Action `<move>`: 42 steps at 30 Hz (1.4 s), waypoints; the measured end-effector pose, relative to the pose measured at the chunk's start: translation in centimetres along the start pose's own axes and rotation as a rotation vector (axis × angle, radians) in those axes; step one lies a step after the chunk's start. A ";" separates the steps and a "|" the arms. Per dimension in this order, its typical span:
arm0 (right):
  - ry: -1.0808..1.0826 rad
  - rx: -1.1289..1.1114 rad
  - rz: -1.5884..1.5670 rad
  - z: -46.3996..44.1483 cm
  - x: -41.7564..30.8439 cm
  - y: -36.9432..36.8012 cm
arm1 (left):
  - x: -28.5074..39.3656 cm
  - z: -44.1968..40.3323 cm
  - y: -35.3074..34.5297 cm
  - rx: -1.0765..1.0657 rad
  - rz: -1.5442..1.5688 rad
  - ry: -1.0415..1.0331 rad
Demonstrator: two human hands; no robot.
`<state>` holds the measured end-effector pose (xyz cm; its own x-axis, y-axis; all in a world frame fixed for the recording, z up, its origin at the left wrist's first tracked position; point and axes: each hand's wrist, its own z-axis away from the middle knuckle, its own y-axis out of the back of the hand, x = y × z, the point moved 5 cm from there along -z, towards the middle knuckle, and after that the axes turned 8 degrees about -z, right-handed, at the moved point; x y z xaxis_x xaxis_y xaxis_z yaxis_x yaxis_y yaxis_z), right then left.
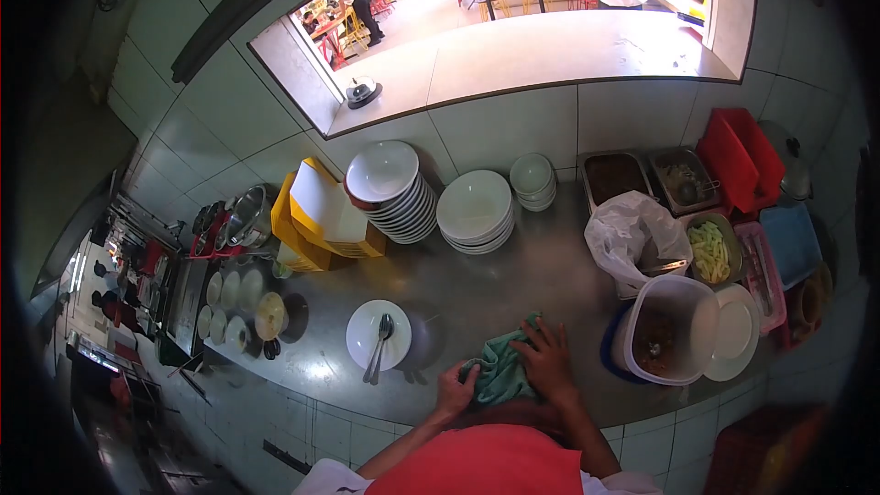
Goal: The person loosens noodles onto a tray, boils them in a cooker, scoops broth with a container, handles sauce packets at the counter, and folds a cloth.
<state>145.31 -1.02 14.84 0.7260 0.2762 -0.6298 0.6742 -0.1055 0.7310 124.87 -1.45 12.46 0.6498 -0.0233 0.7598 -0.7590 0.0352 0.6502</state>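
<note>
A crumpled green cloth (500, 372) lies on the steel counter (541, 280) close to the front edge. My left hand (455, 390) grips the cloth's left edge, fingers closed on it. On the cloth's right side rests my right hand (550, 359), palm down with its fingers spread, partly over the fabric and partly over the steel. To the left of both hands is a white plate (359, 334) with a spoon and a fork (377, 349) on it.
Stacked plates (383, 171), bowls (532, 174) and yellow holders (302, 236) stand along the wall. At right are a white tub (694, 316), a plastic bag (632, 229), food trays (683, 179) and red bins (738, 156). Small dishes (270, 316) sit left. People are beyond the window.
</note>
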 end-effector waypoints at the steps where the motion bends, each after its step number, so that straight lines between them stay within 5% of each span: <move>1: 0.003 0.005 0.005 0.0 0.0 0.1 | -0.4 0.0 -0.2 0.014 0.008 -0.015; 42: 0.004 0.012 -0.008 0.0 -0.1 0.1 | -0.4 0.1 -0.2 0.058 0.033 -0.032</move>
<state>145.32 -1.03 14.94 0.7198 0.2814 -0.6346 0.6819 -0.1150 0.7224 124.73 -1.53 12.03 0.6237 -0.0549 0.7797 -0.7814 -0.0214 0.6236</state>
